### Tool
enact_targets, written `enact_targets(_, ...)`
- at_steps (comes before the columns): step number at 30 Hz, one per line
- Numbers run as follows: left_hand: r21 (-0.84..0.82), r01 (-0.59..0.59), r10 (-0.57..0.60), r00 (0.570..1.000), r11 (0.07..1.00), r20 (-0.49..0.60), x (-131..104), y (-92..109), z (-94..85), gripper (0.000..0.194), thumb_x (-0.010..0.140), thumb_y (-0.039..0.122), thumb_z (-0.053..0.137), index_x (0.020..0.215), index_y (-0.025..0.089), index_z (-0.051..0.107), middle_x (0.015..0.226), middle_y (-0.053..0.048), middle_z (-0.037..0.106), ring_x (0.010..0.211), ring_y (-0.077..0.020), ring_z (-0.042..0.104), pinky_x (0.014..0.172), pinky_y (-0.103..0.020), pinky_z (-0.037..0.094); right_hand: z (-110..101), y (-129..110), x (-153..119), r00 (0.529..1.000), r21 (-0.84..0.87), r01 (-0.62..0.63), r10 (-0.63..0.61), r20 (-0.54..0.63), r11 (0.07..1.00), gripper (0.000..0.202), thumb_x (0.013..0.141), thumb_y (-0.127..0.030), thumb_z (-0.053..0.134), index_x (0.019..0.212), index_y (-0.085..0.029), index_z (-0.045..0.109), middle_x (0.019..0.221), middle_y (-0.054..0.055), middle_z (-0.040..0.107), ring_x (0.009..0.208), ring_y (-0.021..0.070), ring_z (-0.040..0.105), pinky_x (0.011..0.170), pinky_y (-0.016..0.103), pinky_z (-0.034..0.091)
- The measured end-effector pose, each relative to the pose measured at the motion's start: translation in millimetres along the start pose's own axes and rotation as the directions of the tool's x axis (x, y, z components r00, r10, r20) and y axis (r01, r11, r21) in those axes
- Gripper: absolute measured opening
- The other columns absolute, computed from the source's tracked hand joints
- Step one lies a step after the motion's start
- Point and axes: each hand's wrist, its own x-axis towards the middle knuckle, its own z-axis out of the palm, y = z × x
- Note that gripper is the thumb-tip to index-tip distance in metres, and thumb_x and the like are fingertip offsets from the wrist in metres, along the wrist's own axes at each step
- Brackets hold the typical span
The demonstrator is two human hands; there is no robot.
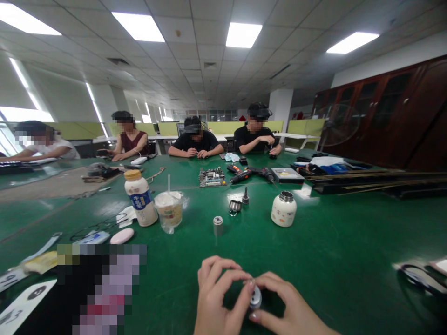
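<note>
Yellow-capped bottle [141,200] up left, plastic cup with straw [169,211] right beside it. Left hand [223,293] curled, thumb and fingertips pinching small round metal part [255,297] low over green table [314,260]. Right hand [284,304] got fingers around its other side, so both hold it. White jar [284,209] farther off, right.

Capped bottle [140,200] touching or just beside a lidded cup [169,211].

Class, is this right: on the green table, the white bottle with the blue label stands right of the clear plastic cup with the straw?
Wrong side: the head view shows the white bottle left of the clear plastic cup, both on the green table.
</note>
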Motion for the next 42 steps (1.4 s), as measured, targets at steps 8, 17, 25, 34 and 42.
enact_targets(8, 0.046, -0.016, 0.016, 1.0, 0.999, -0.002, -8, 3, 5.6, 0.01, 0.078, 0.02, 0.071, 0.082, 0.028, 0.075, 0.085, -0.004, 0.07, 0.09, -0.0257, 0.054, 0.08, -0.039, 0.044, -1, -2, 1, 0.999, 0.021, 0.046, -0.046, -0.008, 0.999, 0.03, 0.077, -0.025, 0.076, 0.107, -0.02, 0.072, 0.097, 0.006, 0.071, 0.092, 0.0248, 0.066, 0.083, 0.035, 0.051)
enact_targets(17, -0.013, -0.004, 0.005, 0.998, 1.0, 0.058, -16, 1, 5.9, 0.041, 0.074, 0.014, 0.064, 0.112, 0.03, 0.068, 0.105, -0.005, 0.069, 0.101, -0.0284, 0.054, 0.089, -0.044, 0.045, -1, -1, -3, 0.997, -0.012, 0.072, -0.072, -0.014, 0.997, 0.035, 0.074, -0.017, 0.07, 0.109, -0.02, 0.069, 0.101, 0.008, 0.071, 0.096, 0.027, 0.066, 0.087, 0.04, 0.052)
enact_targets(25, -0.011, 0.153, -0.15, 0.978, 0.988, 0.145, -21, 2, 13.2, 0.061, 0.06, 0.012, 0.066, 0.119, 0.022, 0.056, 0.099, -0.007, 0.067, 0.095, -0.0299, 0.059, 0.082, -0.044, 0.048, -13, -9, -5, 0.95, 0.108, 0.312, -0.311, -0.032, 0.944, 0.036, 0.087, -0.018, 0.055, 0.121, -0.027, 0.063, 0.116, 0.009, 0.067, 0.111, 0.0262, 0.061, 0.097, 0.042, 0.047)
enact_targets(34, -0.078, 0.205, -0.184, 0.958, 0.976, 0.222, -24, -5, 3.4, 0.055, 0.061, 0.013, 0.067, 0.114, 0.024, 0.052, 0.086, -0.001, 0.069, 0.085, -0.0249, 0.066, 0.079, -0.037, 0.048, -7, -36, 8, 0.986, -0.026, 0.149, -0.15, -0.073, 0.989, 0.007, 0.084, -0.026, 0.07, 0.084, -0.021, 0.075, 0.09, 0.006, 0.072, 0.089, 0.0232, 0.066, 0.085, 0.039, 0.048)
enact_targets(42, -0.069, 0.205, -0.167, 0.918, 0.976, 0.359, -23, -8, -9.0, 0.053, 0.058, 0.01, 0.074, 0.108, 0.023, 0.063, 0.095, -0.003, 0.07, 0.091, -0.0256, 0.065, 0.083, -0.037, 0.051, -34, -16, 26, 0.977, -0.115, 0.117, -0.135, -0.166, 0.986, 0.017, 0.091, -0.035, 0.064, 0.093, -0.024, 0.077, 0.1, 0.006, 0.072, 0.1, 0.0244, 0.064, 0.093, 0.042, 0.046)
